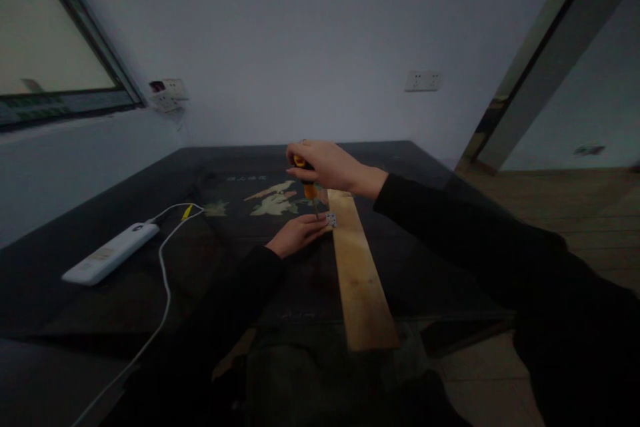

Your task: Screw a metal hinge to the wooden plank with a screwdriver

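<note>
A long wooden plank [361,273] lies on the dark table [150,260], its near end hanging over the front edge. A small metal bracket [331,219] sits on the plank's left side. My right hand [325,165] is closed round the orange handle of a screwdriver [307,183], held upright with its tip down at the bracket. My left hand [299,233] rests on the table beside the plank, its fingers pressed together at the bracket's edge.
A white power bank [111,253] with a white cable [165,280] lies on the table's left. The tabletop bears a pale bird picture [275,201]. Wall sockets [423,80] sit on the back wall. Wooden floor [575,213] shows to the right.
</note>
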`<control>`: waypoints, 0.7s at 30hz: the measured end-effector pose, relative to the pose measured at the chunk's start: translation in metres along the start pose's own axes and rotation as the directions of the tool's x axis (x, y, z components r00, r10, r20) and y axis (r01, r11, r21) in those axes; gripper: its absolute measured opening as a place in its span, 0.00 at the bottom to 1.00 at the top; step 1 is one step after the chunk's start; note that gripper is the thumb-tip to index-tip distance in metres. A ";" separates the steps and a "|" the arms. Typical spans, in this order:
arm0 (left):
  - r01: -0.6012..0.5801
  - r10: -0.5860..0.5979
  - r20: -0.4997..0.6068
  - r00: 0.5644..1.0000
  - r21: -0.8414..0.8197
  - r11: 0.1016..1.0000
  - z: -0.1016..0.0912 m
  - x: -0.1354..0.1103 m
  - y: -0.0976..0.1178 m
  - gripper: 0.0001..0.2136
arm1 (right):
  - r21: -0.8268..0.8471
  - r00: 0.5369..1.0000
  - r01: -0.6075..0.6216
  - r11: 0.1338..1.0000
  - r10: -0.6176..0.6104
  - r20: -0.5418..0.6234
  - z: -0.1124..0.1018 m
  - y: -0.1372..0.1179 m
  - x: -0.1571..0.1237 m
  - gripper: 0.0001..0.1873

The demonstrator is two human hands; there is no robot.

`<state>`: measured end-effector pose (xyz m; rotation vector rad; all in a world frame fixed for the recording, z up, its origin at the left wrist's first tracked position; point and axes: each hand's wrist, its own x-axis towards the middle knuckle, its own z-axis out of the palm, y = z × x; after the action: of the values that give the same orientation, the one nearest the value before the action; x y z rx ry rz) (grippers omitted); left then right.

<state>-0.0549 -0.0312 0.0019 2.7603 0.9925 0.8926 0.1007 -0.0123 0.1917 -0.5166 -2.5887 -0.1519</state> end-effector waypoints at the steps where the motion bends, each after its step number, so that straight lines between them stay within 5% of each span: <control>1: 0.002 -0.002 -0.002 1.000 0.007 1.000 0.000 0.000 0.000 0.16 | 0.009 1.000 -0.010 1.000 0.010 -0.021 -0.003 0.002 -0.001 0.10; 5: 0.026 -0.027 0.021 0.999 0.071 0.997 0.000 -0.001 -0.002 0.16 | 0.106 0.971 -0.145 0.984 0.162 -0.174 -0.015 0.018 -0.017 0.10; 7: 0.026 -0.030 0.042 0.999 0.095 0.995 0.000 -0.002 -0.003 0.16 | 0.254 0.904 -0.264 0.930 0.331 -0.273 -0.018 0.032 -0.036 0.11; 10: 0.025 -0.032 0.076 0.997 0.099 0.995 -0.002 -0.002 -0.004 0.17 | 0.611 0.641 -0.386 0.691 0.677 -0.361 -0.011 0.053 -0.081 0.16; 11: 0.035 -0.043 0.082 0.996 0.096 0.995 -0.003 -0.002 -0.004 0.18 | 0.735 0.540 -0.359 0.575 0.770 -0.340 -0.005 0.058 -0.100 0.18; 13: 0.074 -0.080 0.076 0.994 0.088 0.993 -0.004 -0.002 -0.002 0.20 | 0.916 0.435 -0.261 0.304 0.884 -0.170 0.010 0.063 -0.139 0.18; 16: 0.138 -0.141 0.039 0.989 0.062 0.988 -0.005 0.000 0.001 0.20 | 0.960 0.444 -0.268 -0.076 0.875 0.194 0.034 0.059 -0.192 0.13; 18: 0.168 -0.168 0.007 0.986 0.021 0.986 -0.004 0.002 0.003 0.20 | 0.940 0.444 -0.312 -0.141 0.853 0.275 0.045 0.051 -0.217 0.09; 21: 0.193 -0.196 -0.038 0.980 -0.055 0.980 -0.001 0.005 0.006 0.20 | 0.910 0.449 -0.394 -0.127 0.838 0.311 0.048 0.042 -0.240 0.18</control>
<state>-0.0485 -0.0330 0.0071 2.5570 1.2042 0.9362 0.2889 -0.0434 0.0333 -1.0534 -1.1998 1.4417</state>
